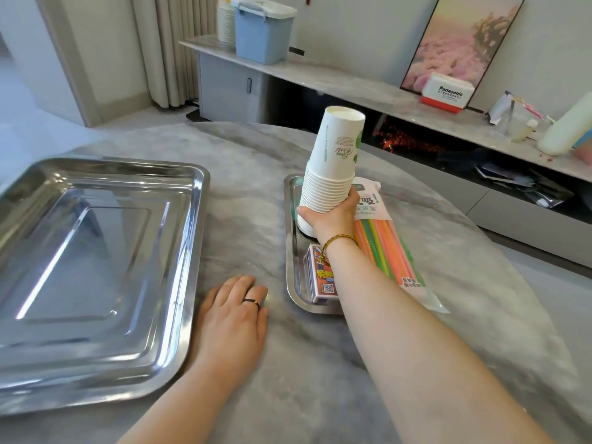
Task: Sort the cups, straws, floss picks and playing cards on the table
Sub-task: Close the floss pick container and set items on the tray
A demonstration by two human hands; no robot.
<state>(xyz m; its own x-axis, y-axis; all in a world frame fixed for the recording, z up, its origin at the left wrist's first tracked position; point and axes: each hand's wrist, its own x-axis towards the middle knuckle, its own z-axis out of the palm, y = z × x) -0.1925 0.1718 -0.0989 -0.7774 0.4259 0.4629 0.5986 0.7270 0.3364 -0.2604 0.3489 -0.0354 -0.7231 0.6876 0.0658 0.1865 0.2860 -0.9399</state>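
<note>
Gripping a nested stack of white paper cups (330, 174) near its ribbed lower rims, the right hand (333, 216) has its fingers curled round it. The stack is mouth-down and leans over the far end of the small steel tray (293, 251). Whether it touches the tray floor is hard to tell, as the hand hides its base.

A clear packet of bright plastic straws (390, 251) lies along the tray's right side and overhangs its near rim. A printed card box (322, 280) sits in the tray's near end, half covered by the forearm. Left of the tray, the left hand (237, 312) rests flat, fingers straight, on the veined marble surface (320, 363). Further left lies a large, glossy rectangular steel tray (96, 267).
</note>
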